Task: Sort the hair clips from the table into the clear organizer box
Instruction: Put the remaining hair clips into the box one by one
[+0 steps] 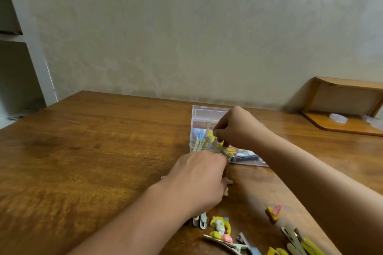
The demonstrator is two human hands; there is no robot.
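Both hands [199,174] [238,128] at organizer box [199,118] near edge, right grip pinching yellow clip [210,135]

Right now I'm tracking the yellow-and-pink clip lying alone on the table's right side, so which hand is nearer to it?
Left, just. It's left of the clip; the right hand is farther back over the organizer box.

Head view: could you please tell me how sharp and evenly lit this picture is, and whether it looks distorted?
Head view: soft, even light with no strong glare; the hands and the clips in the near foreground are smeared by motion blur; the box is hazy; wide-angle distortion bends the table edge and the shelf at right.
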